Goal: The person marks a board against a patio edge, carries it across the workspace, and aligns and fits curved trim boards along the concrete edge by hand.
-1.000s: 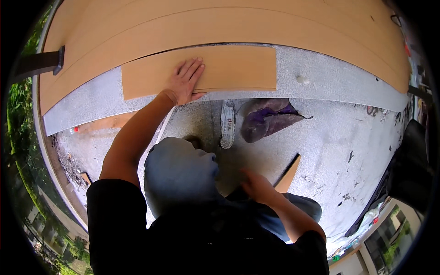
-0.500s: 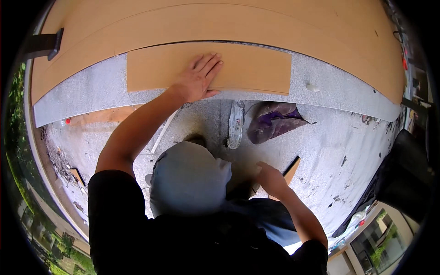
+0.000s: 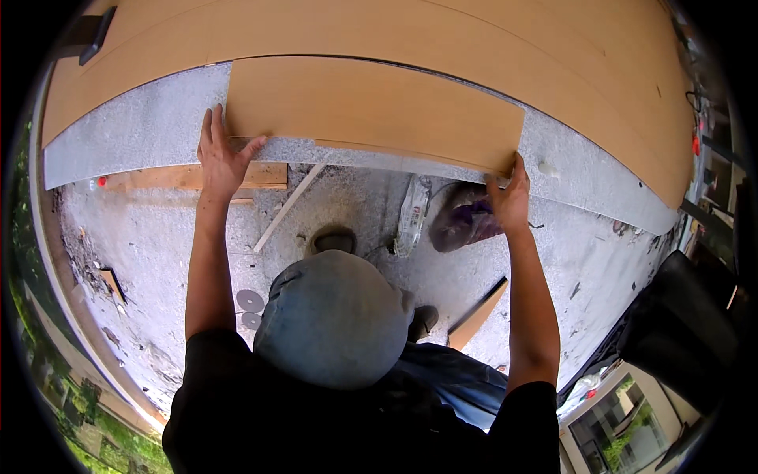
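Observation:
A plain tan board [image 3: 375, 99] lies on the grey speckled strip [image 3: 118, 118], against the larger tan panels [image 3: 371, 28]. My left hand [image 3: 223, 158] grips its lower left corner, thumb along the bottom edge and fingers round the end. My right hand [image 3: 509, 193] holds the lower right corner, its fingers curled at the edge. My denim-covered knee [image 3: 332, 316] is below, between my forearms.
On the speckled floor [image 3: 592, 276] are a plastic-wrapped item [image 3: 412, 213], a dark purple bag [image 3: 458, 225], a pale strip [image 3: 288, 209], wood pieces [image 3: 478, 316] and small grey discs [image 3: 249, 300]. Black material [image 3: 655, 308] lies far right; greenery shows beyond the left edge.
My left hand has gone from lying flat mid-board to gripping its left end. My right hand has risen from low by my knee to the right end. The board sits slightly differently in view.

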`<state>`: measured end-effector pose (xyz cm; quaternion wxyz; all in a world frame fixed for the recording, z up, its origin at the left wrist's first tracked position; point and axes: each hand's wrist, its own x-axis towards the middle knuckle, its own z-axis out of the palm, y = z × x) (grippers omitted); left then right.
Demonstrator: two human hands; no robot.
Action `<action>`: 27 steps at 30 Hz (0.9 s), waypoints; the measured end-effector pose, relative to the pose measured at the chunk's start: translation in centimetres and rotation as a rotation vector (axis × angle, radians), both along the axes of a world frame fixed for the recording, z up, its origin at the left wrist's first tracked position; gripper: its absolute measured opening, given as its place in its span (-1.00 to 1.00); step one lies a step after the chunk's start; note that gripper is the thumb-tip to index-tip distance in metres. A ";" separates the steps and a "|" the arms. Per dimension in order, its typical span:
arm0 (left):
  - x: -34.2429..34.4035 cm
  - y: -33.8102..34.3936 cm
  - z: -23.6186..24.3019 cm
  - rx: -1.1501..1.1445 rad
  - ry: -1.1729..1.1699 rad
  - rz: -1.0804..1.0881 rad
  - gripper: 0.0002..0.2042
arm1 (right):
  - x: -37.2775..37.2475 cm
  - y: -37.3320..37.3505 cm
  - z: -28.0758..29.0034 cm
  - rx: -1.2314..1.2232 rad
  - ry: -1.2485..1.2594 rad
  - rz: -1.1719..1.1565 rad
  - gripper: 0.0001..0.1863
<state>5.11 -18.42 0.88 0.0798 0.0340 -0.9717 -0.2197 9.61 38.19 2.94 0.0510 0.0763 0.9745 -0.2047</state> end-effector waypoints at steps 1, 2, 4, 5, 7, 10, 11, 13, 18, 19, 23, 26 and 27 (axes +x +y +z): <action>-0.1 -0.2 -0.2 -0.002 -0.002 0.008 0.00 | -0.2 -0.1 -0.4 -0.031 0.016 -0.022 -0.18; -0.3 -0.1 -0.5 0.044 0.012 -0.086 -0.01 | -0.2 -0.2 -0.7 -0.033 0.015 -0.015 -0.18; -0.6 1.4 0.0 0.161 0.006 -0.117 -0.13 | -0.3 -0.4 -0.9 -0.172 0.019 -0.094 -0.19; -0.7 1.6 -0.2 0.160 0.009 -0.114 -0.13 | -0.4 -0.5 -1.1 -0.173 0.022 -0.091 -0.19; -0.8 2.2 -0.9 0.321 0.010 0.044 -0.30 | 0.0 -0.5 -1.1 -0.061 0.087 -0.069 -0.22; -0.1 1.7 0.1 0.483 -0.031 0.082 -0.49 | 0.9 -0.1 0.1 -0.037 0.108 -0.004 -0.24; 0.3 1.6 0.9 0.488 -0.029 0.075 -0.49 | 1.3 0.3 1.0 -0.032 0.112 -0.009 -0.24; 1.4 0.9 4.5 0.475 -0.085 0.075 -0.64 | 2.5 0.4 3.6 -0.158 0.035 -0.017 -0.27; 1.6 -1.2 9.6 0.415 -0.267 0.121 -0.66 | 2.4 1.4 8.7 -0.357 -0.010 -0.012 -0.33; 1.2 -1.4 9.9 0.420 -0.312 0.137 -0.64 | 1.3 1.6 10.0 -0.397 -0.097 -0.050 -0.33; -1.7 -1.9 9.4 0.373 -0.262 0.096 -0.57 | -2.3 3.0 10.6 -0.393 -0.028 0.022 -0.36; -4.2 -0.9 10.4 0.234 -0.256 0.103 -0.45 | -4.8 2.8 11.0 -0.335 0.006 0.002 -0.36; -4.7 -0.1 10.3 0.231 -0.249 0.106 -0.45 | -5.7 2.7 10.9 -0.264 0.019 -0.011 -0.34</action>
